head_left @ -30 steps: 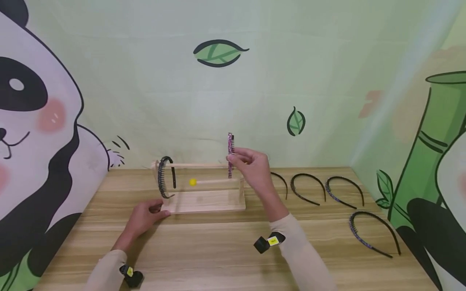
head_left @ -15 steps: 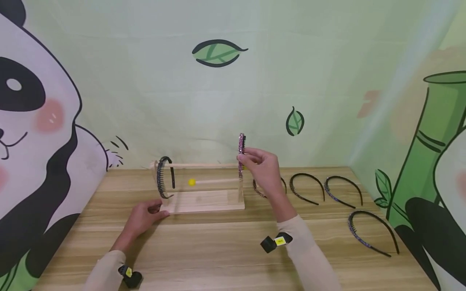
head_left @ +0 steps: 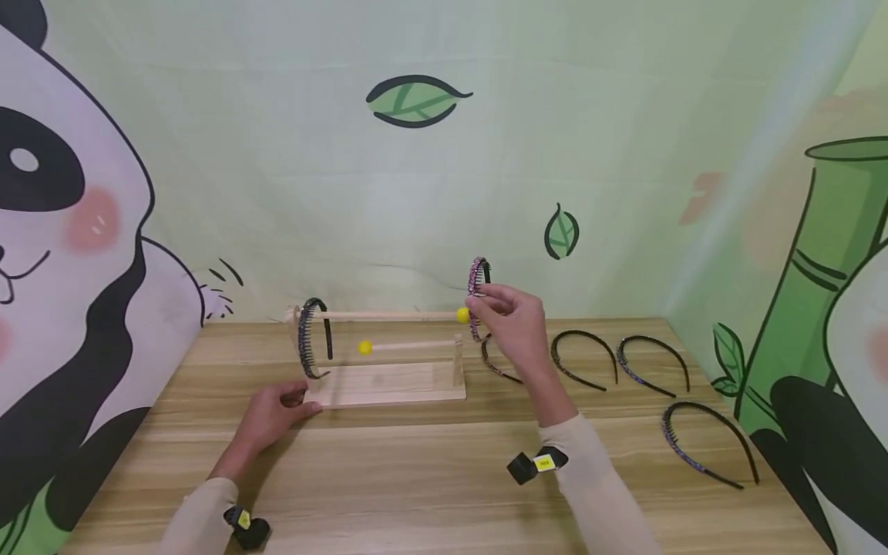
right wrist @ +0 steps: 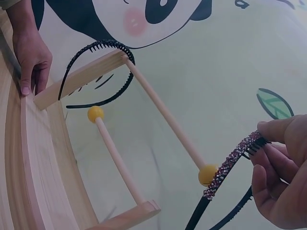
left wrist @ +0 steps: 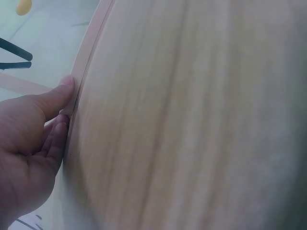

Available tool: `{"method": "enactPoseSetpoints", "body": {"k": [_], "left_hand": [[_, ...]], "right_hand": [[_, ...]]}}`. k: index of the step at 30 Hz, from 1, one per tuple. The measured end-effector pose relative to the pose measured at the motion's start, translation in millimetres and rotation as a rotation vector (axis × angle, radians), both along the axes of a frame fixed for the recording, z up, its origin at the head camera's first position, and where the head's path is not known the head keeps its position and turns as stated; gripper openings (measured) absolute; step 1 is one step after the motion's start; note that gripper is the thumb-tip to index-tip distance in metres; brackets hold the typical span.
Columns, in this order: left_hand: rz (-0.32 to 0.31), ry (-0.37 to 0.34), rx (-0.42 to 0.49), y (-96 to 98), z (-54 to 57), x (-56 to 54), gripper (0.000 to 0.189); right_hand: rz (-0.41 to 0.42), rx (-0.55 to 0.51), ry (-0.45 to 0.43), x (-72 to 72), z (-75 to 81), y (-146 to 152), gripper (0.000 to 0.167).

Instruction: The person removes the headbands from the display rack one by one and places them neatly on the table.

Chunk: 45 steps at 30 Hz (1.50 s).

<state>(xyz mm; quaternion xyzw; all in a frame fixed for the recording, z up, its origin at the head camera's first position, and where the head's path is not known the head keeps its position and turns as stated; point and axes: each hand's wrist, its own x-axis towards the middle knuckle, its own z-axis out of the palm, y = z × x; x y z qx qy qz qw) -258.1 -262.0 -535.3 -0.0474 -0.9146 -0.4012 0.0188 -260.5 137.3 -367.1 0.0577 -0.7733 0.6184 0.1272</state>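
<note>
My right hand (head_left: 515, 327) pinches a headband (right wrist: 235, 160) with pink-purple glitter and inner comb teeth between thumb and fingers. It is held upright at the yellow ball (head_left: 463, 314) that tips the upper rod of a wooden rack (head_left: 388, 387). In the right wrist view the glittered band overlaps that ball's edge. My left hand (head_left: 272, 412) grips the front left corner of the rack's base, thumb on top and fingers at the edge. A dark toothed headband (head_left: 305, 339) hangs on the upper rod beside the left upright.
The rack's lower rod (head_left: 412, 345) points left from the right upright and ends in another yellow ball (head_left: 364, 348). Several headbands lie on the table at right, including a black one (head_left: 586, 333) and a blue-purple glittered one (head_left: 683, 455). A printed backdrop (head_left: 430, 193) stands behind the table.
My right hand has carried the glittered headband rightward along the upper rod to its ball end, turning it slightly. The upper rod's yellow ball now shows. My left hand stays at the base.
</note>
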Motion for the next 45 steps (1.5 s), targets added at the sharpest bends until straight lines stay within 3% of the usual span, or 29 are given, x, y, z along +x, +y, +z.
{"method": "enactPoseSetpoints", "body": {"k": [20,29,45], "left_hand": [[-0.001,-0.009,-0.007,0.5,-0.6,-1.9,0.054],[-0.011,-0.005,-0.010,-1.0,-2.7,-2.5,0.055],[-0.012,0.012,-0.009,-2.3,-2.1,-1.8,0.055]], "right_hand": [[-0.076,0.011,0.073,3.4,-4.9,22.4,0.035],[-0.114,0.074,0.101,4.6,-9.9,39.7,0.038],[-0.208,0.181,0.050,16.4,-25.2,76.3,0.039]]}}
